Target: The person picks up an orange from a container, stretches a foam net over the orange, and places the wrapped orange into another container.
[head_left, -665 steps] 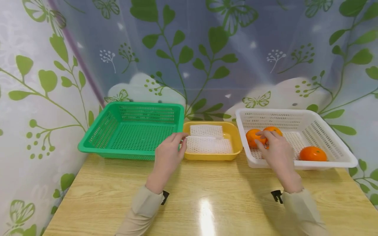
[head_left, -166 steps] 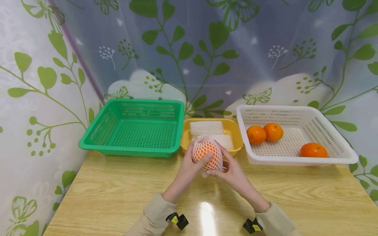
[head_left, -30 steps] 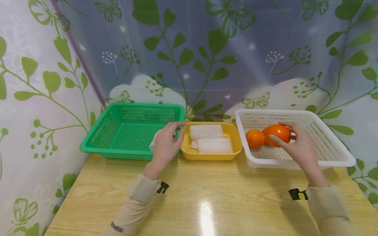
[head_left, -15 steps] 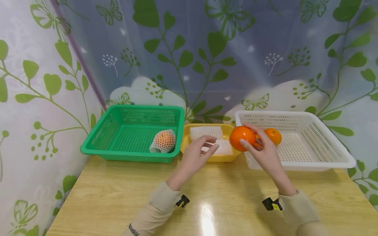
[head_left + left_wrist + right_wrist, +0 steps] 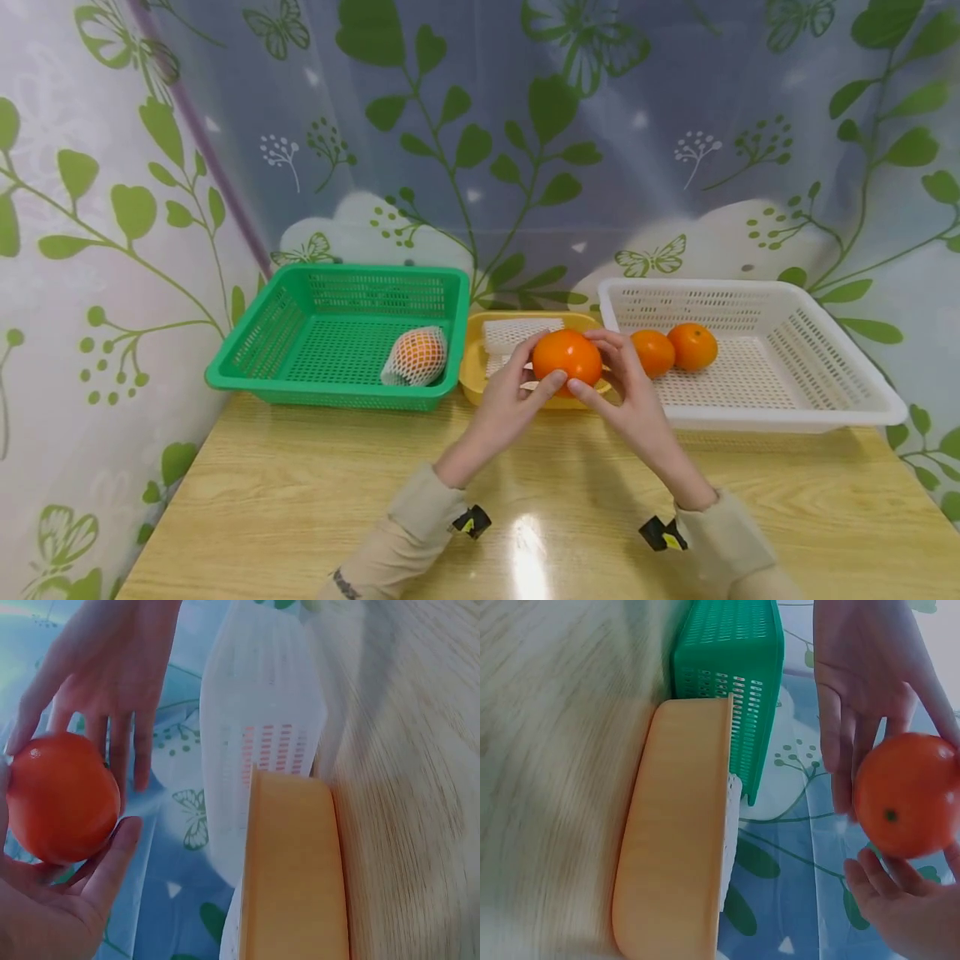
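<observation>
Both hands hold a smooth, shiny orange (image 5: 567, 358) between them, raised above the small yellow tray (image 5: 472, 375). My left hand (image 5: 504, 404) grips its left side, thumb at the front. Against the right side lie the thumb and curled fingers of my right hand (image 5: 637, 404). In the left wrist view the orange (image 5: 64, 799) sits between the two hands; the right wrist view shows a small dark spot on the orange (image 5: 907, 795). White foam net sleeves (image 5: 521, 332) lie in the tray, partly hidden behind the hands and fruit.
A green basket (image 5: 322, 395) stands at the left, with a net-wrapped orange (image 5: 417, 357) inside. Two bare oranges (image 5: 692, 347) sit in the white basket (image 5: 795, 417) at the right. Behind everything hangs a patterned curtain (image 5: 420, 225).
The right hand has lifted the orange from the white basket and carried it left over the tray. My left hand has left the green basket, where the wrapped orange rests, and joined the grip.
</observation>
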### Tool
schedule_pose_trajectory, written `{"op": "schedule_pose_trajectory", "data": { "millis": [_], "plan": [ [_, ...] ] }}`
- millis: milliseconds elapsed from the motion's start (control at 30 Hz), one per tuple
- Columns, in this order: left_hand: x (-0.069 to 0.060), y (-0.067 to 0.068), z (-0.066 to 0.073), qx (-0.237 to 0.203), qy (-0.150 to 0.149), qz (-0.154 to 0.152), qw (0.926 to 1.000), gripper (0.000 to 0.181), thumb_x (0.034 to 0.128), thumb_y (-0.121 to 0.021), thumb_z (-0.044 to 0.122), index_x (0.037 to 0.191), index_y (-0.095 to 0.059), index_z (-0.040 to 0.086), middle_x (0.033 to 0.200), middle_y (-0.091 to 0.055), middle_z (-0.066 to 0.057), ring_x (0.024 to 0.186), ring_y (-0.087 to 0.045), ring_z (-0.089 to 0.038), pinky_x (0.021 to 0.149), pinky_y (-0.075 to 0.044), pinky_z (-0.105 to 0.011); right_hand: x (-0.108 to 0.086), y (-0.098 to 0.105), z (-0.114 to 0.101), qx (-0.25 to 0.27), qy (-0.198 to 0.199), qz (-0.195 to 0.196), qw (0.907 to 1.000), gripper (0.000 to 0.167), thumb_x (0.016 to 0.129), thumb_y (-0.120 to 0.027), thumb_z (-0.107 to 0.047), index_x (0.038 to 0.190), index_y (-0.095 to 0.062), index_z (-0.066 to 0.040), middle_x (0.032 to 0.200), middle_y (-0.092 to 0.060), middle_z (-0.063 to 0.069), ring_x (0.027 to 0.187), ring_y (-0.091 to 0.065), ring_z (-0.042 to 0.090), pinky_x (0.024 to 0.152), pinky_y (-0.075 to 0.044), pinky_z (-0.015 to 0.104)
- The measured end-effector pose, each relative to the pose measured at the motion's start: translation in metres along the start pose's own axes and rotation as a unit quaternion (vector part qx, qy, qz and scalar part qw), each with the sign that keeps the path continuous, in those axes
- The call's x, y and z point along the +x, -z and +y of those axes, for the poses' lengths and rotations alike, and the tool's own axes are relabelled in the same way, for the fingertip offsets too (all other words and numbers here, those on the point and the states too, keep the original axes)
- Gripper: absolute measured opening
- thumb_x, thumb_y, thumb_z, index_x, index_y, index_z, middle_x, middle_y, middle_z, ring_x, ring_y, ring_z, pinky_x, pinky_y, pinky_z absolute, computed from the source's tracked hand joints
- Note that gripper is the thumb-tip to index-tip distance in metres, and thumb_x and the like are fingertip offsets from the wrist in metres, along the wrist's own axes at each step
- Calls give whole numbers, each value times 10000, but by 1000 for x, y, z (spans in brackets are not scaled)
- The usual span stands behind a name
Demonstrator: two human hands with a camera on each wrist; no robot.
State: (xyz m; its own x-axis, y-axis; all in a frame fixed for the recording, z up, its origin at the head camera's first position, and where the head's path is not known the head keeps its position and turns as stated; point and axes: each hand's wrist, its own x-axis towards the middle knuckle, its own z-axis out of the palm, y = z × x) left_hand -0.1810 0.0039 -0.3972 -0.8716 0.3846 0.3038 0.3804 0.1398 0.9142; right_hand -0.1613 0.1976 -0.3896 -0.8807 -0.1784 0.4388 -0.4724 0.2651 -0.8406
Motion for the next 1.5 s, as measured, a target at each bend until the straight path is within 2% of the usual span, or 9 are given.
{"op": "schedule_pose_trajectory", "data": {
  "millis": [100,267,367,500,667,833,1033,1300,1500],
  "plan": [
    [-1,4,0,135,-63,172,9997,674,977,-674,404,1534,-408,132,1382,-557,-132,1114,-654,-266,891,-587,-354,-3,-1,1,-9,-39,-234,9997,584,950,-679,-12,1440,-367,-67,1406,-527,151,1246,-515,110,1014,-440,146],
    [-5,12,-1,380,-96,31,9992,672,926,-763,293,1506,-461,138,1445,-541,-85,1184,-620,-253,901,-571,-274,-5,0,5,-24,-91,-600,9982,566,999,-619,-51,1514,-397,-124,1481,-491,135,1298,-489,168,1038,-434,162],
    [-9,16,-2,577,-130,-148,9981,705,886,-805,291,1494,-486,131,1465,-541,-56,1203,-619,-243,910,-563,-262,-6,0,8,-233,-63,-753,9969,561,987,-651,-70,1505,-447,-137,1518,-469,106,1311,-490,220,1037,-442,173],
    [-16,21,-6,861,-226,-391,9953,721,849,-841,279,1474,-515,128,1462,-558,-52,1236,-606,-238,949,-557,-312,-9,-1,13,-427,-95,-1049,9935,601,937,-732,-95,1478,-476,-142,1502,-482,67,1291,-516,273,1021,-490,240],
    [-26,24,-17,1109,-76,-663,9916,737,828,-858,299,1463,-529,119,1458,-566,-58,1238,-609,-230,988,-541,-345,-17,-6,20,-470,-255,-1346,9895,606,908,-775,-142,1450,-504,-151,1439,-531,73,1250,-562,318,984,-544,369],
    [-36,24,-29,1377,91,-822,9870,748,818,-858,341,1458,-535,129,1446,-579,-48,1219,-624,-219,1005,-533,-363,-26,-14,26,-596,-453,-1510,9857,615,906,-784,-207,1453,-509,-150,1429,-544,96,1192,-610,320,965,-556,412],
    [-44,25,-41,1397,201,-925,9857,722,807,-870,336,1433,-555,161,1412,-603,-32,1214,-620,-218,1018,-524,-416,-32,-24,34,-771,-649,-1757,9793,624,913,-776,-261,1455,-498,-126,1430,-542,140,1185,-618,349,957,-561,432],
    [-49,25,-51,1446,443,-1206,9811,718,818,-860,344,1440,-539,181,1382,-614,-11,1204,-614,-194,1016,-515,-358,-37,-31,43,-522,-854,-2020,9743,597,934,-754,-259,1435,-501,-55,1414,-543,205,1180,-613,398,914,-583,392],
    [-53,25,-57,1248,654,-1489,9788,752,853,-830,348,1481,-481,125,1420,-569,-80,1204,-625,-243,957,-537,-281,-40,-32,43,-814,-986,-2199,9671,618,949,-726,-339,1460,-482,-91,1410,-560,174,1157,-630,347,909,-584,403]
  ]
}}
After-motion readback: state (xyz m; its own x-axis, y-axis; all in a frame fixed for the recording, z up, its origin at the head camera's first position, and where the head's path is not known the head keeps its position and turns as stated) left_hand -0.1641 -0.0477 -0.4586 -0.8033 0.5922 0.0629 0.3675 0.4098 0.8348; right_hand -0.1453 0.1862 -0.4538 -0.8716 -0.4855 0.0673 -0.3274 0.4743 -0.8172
